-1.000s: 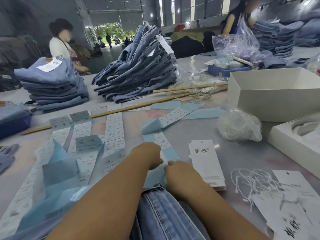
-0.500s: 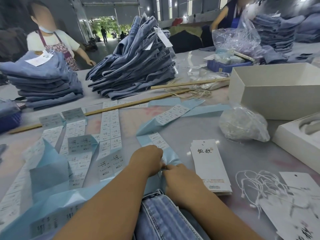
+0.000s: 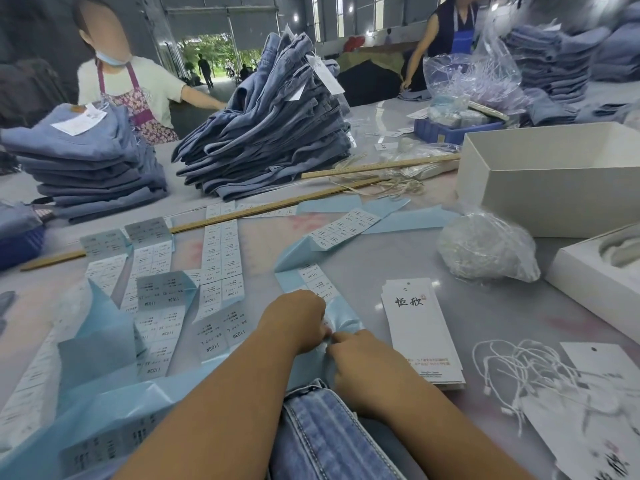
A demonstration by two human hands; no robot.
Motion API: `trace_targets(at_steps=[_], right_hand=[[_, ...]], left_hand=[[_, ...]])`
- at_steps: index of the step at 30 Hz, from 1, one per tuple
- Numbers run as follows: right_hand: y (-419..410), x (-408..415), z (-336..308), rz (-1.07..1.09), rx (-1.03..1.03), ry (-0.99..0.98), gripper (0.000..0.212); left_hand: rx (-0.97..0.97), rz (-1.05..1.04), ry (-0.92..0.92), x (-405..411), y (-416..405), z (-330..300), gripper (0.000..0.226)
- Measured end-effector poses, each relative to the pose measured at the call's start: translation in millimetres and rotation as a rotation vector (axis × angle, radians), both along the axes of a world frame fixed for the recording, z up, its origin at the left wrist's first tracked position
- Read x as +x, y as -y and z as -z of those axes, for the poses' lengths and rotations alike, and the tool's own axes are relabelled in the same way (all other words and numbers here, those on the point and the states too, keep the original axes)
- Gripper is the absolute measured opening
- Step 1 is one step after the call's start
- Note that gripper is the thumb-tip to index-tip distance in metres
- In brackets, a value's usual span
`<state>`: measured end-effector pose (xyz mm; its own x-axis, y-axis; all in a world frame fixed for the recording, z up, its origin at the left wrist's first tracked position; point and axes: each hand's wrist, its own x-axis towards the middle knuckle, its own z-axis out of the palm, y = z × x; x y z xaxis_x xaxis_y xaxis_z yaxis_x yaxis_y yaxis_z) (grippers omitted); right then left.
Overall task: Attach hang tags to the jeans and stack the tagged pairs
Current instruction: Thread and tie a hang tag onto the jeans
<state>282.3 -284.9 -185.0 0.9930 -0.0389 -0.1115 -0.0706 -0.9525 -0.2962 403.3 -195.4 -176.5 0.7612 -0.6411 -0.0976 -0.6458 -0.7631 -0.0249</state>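
Both hands meet over the near end of a sticker strip (image 3: 323, 289), a pale blue backing ribbon carrying small white size labels. Left hand (image 3: 298, 322): fingers curled, tips at the strip edge, apparently pinching a label or the backing. Right hand (image 3: 360, 362): fingers curled likewise, pinching the blue backing just beside the left fingertips. Exactly what each tip holds is hidden by the knuckles.

Jeans (image 3: 322, 434): one pair lies at the worktop (image 3: 485, 306) edge under the forearms, waistband towards the hands. Hang tags (image 3: 420, 334): a small stack just right of the right hand, not touched. White tag strings (image 3: 530, 372) lie loose further right.

Handling, judged: the labels are thin, light and sticky, and the backing is limp and slick, so it will curl and slide unless one hand pins it. Best peeled from a corner. The hang tags are stiff card, taken by the edges or near the punched hole. Denim is heavy and floppy, so lift it by the waistband or folded edge.

Legible writing: labels on neighbouring label strips (image 3: 221, 258) read "1103#", upside down to the camera; finer print is too small. The top hang tag bears two black brush characters, 恒欣, with a small red seal

Tagged stacks (image 3: 266, 133) stand at the far side
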Motion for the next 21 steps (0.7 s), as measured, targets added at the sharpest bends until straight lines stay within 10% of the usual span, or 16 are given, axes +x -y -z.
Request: trace_targets(at_steps=[9, 17, 21], right_hand=[[0.6, 2.4, -4.3, 0.088, 0.124, -0.046, 0.033], [7.9, 15.4, -9.2, 0.432, 0.410, 0.247, 0.060], [12.5, 22.9, -11.5, 0.523, 0.726, 0.297, 0.031]], left_hand=[[-0.055, 0.013, 0.015, 0.5, -4.0, 4.2, 0.026], [-0.746, -0.192, -0.355, 5.7, -29.6, -8.4, 0.026], [-0.921, -0.243, -0.552, 4.2, -35.7, -14.9, 0.030]])
